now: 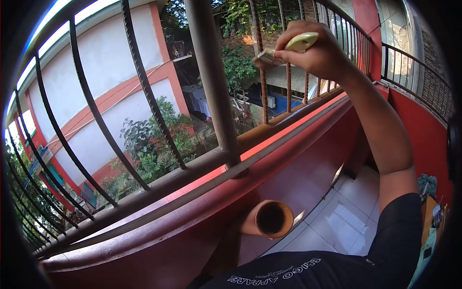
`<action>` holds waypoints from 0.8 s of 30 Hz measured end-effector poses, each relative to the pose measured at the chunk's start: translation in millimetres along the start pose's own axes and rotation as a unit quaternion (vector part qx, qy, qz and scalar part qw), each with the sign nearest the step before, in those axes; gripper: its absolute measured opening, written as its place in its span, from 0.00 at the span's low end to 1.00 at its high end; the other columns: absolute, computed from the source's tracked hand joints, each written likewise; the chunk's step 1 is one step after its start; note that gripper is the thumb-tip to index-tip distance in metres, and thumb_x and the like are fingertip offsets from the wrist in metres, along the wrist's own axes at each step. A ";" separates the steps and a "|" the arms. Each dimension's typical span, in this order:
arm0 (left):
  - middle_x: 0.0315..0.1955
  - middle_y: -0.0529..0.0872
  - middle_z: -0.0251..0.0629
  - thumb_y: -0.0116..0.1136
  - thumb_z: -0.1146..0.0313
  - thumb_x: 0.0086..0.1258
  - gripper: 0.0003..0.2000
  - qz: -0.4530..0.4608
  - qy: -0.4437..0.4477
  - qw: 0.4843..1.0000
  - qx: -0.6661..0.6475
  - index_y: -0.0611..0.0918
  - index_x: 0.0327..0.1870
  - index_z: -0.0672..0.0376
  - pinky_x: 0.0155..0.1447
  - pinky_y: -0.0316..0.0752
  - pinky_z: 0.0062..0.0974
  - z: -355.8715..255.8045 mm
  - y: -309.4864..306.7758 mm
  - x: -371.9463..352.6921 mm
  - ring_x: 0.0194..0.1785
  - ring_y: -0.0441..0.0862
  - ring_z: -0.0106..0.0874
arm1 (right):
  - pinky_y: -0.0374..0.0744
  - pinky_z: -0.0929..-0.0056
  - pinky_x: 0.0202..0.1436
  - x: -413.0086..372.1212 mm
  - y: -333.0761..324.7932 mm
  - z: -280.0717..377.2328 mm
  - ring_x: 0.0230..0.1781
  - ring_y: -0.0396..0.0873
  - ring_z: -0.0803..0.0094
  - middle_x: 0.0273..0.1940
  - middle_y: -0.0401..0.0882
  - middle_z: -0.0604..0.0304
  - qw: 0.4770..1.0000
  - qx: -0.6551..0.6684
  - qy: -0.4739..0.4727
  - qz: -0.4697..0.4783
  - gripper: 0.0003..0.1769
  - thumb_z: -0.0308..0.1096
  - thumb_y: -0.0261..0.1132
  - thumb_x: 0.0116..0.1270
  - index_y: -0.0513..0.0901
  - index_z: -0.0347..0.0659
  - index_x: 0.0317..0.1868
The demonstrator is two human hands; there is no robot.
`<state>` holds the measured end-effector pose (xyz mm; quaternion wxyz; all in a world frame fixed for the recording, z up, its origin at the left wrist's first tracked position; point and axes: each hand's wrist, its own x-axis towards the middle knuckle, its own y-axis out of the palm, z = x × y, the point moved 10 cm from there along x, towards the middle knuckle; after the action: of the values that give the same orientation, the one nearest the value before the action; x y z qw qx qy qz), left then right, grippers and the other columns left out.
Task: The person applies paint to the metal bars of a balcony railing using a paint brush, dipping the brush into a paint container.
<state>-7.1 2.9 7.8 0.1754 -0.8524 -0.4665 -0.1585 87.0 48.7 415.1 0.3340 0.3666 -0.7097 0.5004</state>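
Note:
High at the right, my right hand (308, 50) is closed round the pale green handle of a paintbrush (302, 42). Its bristles, a little blurred, are at a rusty brown upright bar (264, 91) of the railing. Low in the middle, a cup (274, 219) with a brown-stained rim and a dark inside is held up by my left hand (234, 234), which is in shadow and mostly hidden behind the cup. The bars at the left look dark, while the lower rail (274, 126) near the brush is brown.
A thick post (211, 72) rises from the railing. Below it, a red ledge (192, 204) curves along the wall above the white tiled floor (337, 216). Outside stand plants (154, 135) and a white and red building (103, 62). Cloths (427, 185) lie at the right edge.

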 end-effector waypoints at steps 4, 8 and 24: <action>0.60 0.76 0.38 0.88 0.65 0.37 0.52 -0.018 -0.008 1.000 0.001 0.67 0.68 0.59 0.66 0.70 0.33 6.9 -4.2 -2.2 0.63 0.73 0.29 | 0.80 0.73 0.32 28.4 -42.9 13.9 0.30 0.82 0.72 0.31 0.83 0.60 0.982 -0.136 -0.065 -0.116 0.04 0.23 0.73 0.56 0.85 0.40 0.31; 0.60 0.76 0.37 0.88 0.65 0.37 0.51 -0.035 -0.021 0.999 -0.001 0.67 0.68 0.60 0.66 0.70 0.33 0.1 -9.4 -6.4 0.63 0.73 0.29 | 0.79 0.67 0.29 -45.6 25.4 29.2 0.27 0.81 0.64 0.30 0.78 0.62 0.991 -0.092 -0.100 0.012 0.06 0.29 0.70 0.57 0.84 0.46 0.36; 0.56 0.80 0.37 0.88 0.66 0.37 0.49 -0.275 -0.083 0.957 -0.039 0.70 0.66 0.61 0.61 0.74 0.33 55.7 13.1 -22.7 0.59 0.77 0.28 | 0.79 0.69 0.38 -781.5 -81.7 -75.2 0.37 0.79 0.71 0.38 0.80 0.59 0.647 -0.015 0.721 -0.247 0.06 0.26 0.70 0.62 0.82 0.34 0.36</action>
<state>-1.7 4.4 -53.5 0.0521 -0.7078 -0.6889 -0.1476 562.0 247.1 -183.3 0.8569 0.0462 -0.1351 0.4954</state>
